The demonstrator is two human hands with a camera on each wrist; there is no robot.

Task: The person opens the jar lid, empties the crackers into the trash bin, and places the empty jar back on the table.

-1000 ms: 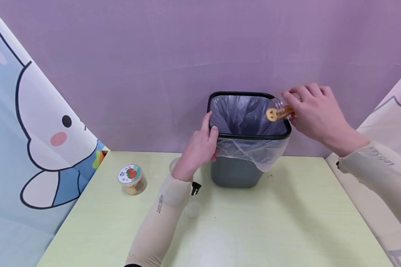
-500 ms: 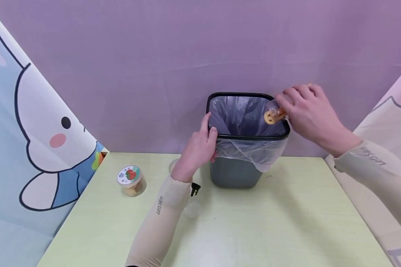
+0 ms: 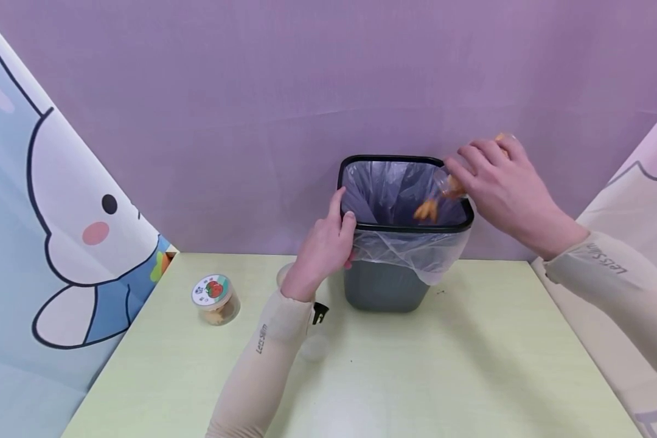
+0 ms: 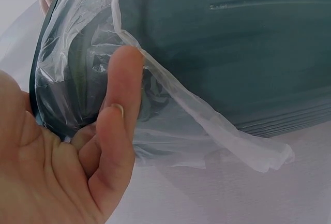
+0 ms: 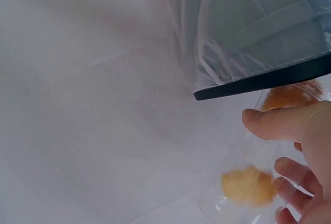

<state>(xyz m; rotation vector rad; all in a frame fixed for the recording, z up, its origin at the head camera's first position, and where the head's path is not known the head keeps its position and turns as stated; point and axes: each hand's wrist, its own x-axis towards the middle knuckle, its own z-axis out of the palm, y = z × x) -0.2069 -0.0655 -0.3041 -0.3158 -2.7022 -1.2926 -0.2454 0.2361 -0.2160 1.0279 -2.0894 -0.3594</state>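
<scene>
right hand (image 3: 504,182) grips the small clear plastic jar (image 3: 448,182) tipped mouth-down toward 8 o'clock over the dark grey lined bin (image 3: 385,286), left hand (image 3: 323,249) clamped on its 9 o'clock rim, orange snack bits (image 3: 427,210) dropping inside.

A plain lilac backdrop (image 3: 252,91) of cloth fills the rear wall, with a faint horizontal crease across it. A pale yellow-green desk (image 3: 471,365) stands in front. At left hangs a light-blue cartoon rabbit curtain (image 3: 60,231); at right, a cream printed curtain (image 3: 651,201). The light is soft and even.
</scene>
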